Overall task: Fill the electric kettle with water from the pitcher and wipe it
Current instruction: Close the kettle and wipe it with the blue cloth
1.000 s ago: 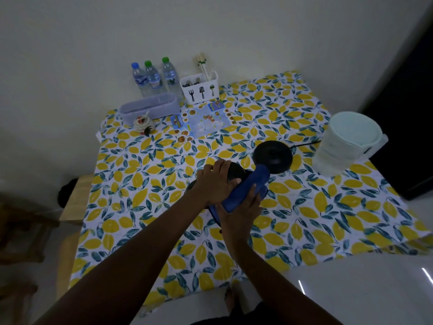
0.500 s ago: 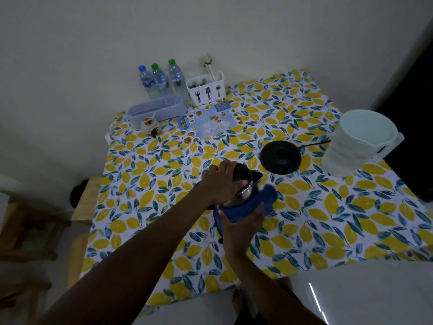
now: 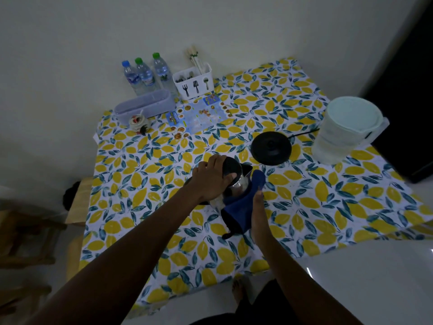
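The steel electric kettle with a black lid stands in the middle of the lemon-print table. My left hand grips its top from the left. My right hand presses a blue cloth against the kettle's right side; the cloth covers much of the body. The black kettle base lies bare just behind to the right, its cord trailing right. The white translucent pitcher with a pale lid stands at the far right.
Three water bottles, a white cutlery holder, a lilac box, a small figurine and a printed sheet line the table's back. A wooden stool stands left of the table. My foot shows below.
The blue cloth has slid from the kettle's top down along its right side, uncovering the lid and spout. My left hand keeps its hold on the top.
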A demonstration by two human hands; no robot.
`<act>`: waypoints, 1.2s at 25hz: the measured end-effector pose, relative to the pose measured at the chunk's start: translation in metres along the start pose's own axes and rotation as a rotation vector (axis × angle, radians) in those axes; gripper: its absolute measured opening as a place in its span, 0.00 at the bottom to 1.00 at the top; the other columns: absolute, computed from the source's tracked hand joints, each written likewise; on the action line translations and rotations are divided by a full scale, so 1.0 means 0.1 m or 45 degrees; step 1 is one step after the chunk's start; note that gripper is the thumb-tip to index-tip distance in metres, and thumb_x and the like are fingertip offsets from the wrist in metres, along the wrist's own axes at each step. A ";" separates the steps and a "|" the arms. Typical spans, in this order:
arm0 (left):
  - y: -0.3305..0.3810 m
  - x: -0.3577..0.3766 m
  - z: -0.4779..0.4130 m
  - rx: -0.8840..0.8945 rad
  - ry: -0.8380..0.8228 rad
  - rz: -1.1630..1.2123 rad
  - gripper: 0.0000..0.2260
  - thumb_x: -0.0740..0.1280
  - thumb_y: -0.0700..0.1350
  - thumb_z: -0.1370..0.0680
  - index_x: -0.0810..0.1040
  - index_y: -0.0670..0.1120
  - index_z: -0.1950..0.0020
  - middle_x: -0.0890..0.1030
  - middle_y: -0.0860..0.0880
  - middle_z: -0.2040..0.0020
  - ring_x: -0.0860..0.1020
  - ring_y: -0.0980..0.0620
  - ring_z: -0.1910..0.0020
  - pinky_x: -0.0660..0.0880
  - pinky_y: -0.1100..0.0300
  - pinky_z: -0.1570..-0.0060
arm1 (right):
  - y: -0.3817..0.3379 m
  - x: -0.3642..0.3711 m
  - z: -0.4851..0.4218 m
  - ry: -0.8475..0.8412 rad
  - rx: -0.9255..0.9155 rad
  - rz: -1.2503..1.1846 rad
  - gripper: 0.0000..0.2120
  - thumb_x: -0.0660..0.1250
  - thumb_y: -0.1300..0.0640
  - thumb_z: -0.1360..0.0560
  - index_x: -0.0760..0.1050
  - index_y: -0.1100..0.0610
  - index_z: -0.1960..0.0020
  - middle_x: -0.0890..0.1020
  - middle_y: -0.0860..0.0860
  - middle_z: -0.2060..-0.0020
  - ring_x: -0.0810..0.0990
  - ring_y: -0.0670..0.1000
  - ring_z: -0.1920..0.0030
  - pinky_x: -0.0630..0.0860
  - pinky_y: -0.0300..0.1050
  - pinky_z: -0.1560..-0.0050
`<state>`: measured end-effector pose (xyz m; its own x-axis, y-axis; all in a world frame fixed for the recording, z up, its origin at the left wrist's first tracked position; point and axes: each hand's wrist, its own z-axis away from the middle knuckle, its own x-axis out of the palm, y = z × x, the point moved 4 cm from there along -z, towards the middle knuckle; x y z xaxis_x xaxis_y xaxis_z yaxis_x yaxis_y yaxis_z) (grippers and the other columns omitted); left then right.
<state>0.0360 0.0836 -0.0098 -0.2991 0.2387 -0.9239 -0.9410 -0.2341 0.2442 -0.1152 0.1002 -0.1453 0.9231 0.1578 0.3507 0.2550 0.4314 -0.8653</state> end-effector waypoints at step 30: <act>-0.03 0.13 0.04 0.004 0.272 0.198 0.27 0.57 0.60 0.20 0.57 0.51 0.25 0.60 0.47 0.23 0.61 0.42 0.28 0.61 0.39 0.32 | -0.58 0.13 -1.28 -0.295 0.316 0.497 0.17 0.59 0.49 0.19 0.79 0.62 0.47 0.81 0.59 0.54 0.81 0.56 0.53 0.75 0.53 0.49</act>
<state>0.0344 0.0908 -0.0210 -0.4002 -0.0045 -0.9164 -0.8870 -0.2496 0.3886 -0.0815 -0.0369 -0.1362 0.8408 0.5295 0.1128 -0.1979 0.4945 -0.8463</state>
